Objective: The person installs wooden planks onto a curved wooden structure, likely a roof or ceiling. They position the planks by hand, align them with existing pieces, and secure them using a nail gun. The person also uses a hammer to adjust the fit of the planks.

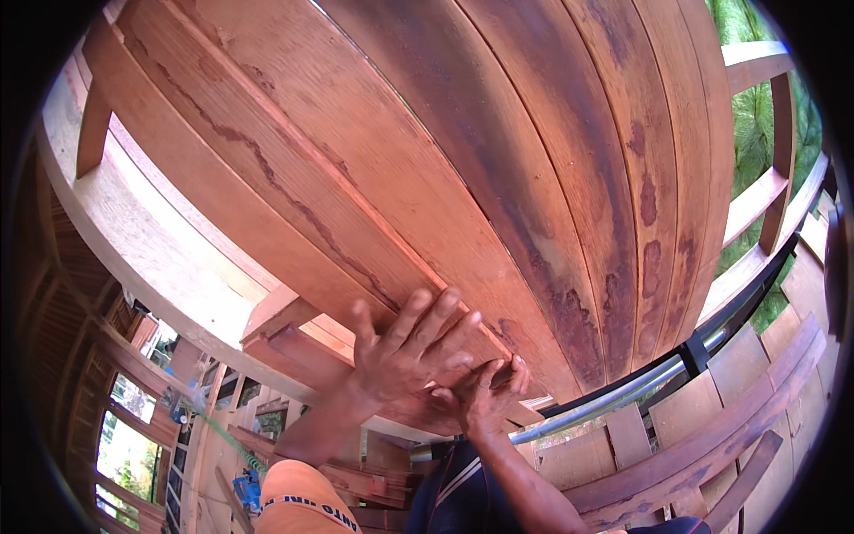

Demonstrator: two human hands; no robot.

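Pressing plank [382, 258] against wooden ceiling [551, 160], centre of view. Left hand [405, 351] was flat, fingers spread, on it; right hand [487, 392] curled round near end. Judged stiff, heavy, rough-edged; best held at edges. Metal pipe [623, 396] right.

Seen from below: reddish-brown, dark-stained wooden plank ceiling [498, 151]. Left hand [405, 351] pressed flat against its lower edge, fingers spread. Right hand [485, 396] just beside, touching the same plank end, fingers curled. Pale curved wooden beam [151, 258] left of the planks; grey metal pipe [623, 396] right of the hands.
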